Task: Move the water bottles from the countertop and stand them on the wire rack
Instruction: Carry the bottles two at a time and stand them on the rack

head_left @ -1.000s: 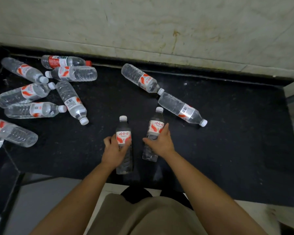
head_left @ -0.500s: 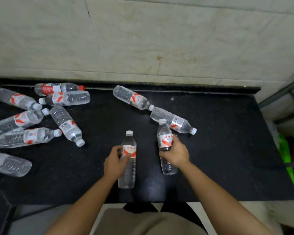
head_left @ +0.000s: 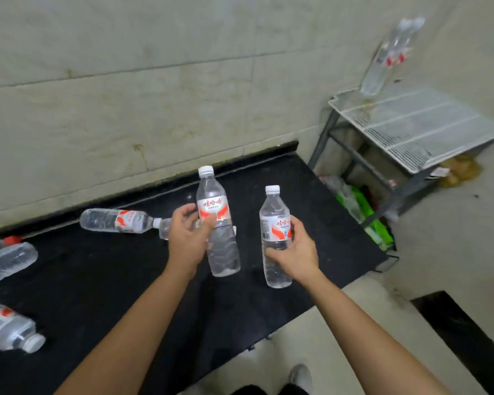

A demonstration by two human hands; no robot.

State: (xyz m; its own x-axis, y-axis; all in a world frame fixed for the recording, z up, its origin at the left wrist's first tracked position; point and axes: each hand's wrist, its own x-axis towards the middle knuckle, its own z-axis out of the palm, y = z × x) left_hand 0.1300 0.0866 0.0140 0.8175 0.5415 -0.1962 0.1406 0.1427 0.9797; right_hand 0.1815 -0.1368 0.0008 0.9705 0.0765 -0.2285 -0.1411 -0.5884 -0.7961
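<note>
water bottles (head_left: 274, 220) are in both hands, upright above the right half of the countertop (head_left: 97, 280): the left hand (head_left: 187, 240) curls round the label of the taller-held bottle (head_left: 224, 252) and the right hand (head_left: 295, 253) wraps the label and waist of the other bottle (head_left: 277, 269), while the wire rack (head_left: 411, 124) stands just past the countertop's right end. they look full, so likely fairly heavy for their size, with thin clear walls that give under a squeeze and a smooth skin that may slip. the label band seems the firm place to hold, and the narrow base may wobble on the rack's wires.
</note>
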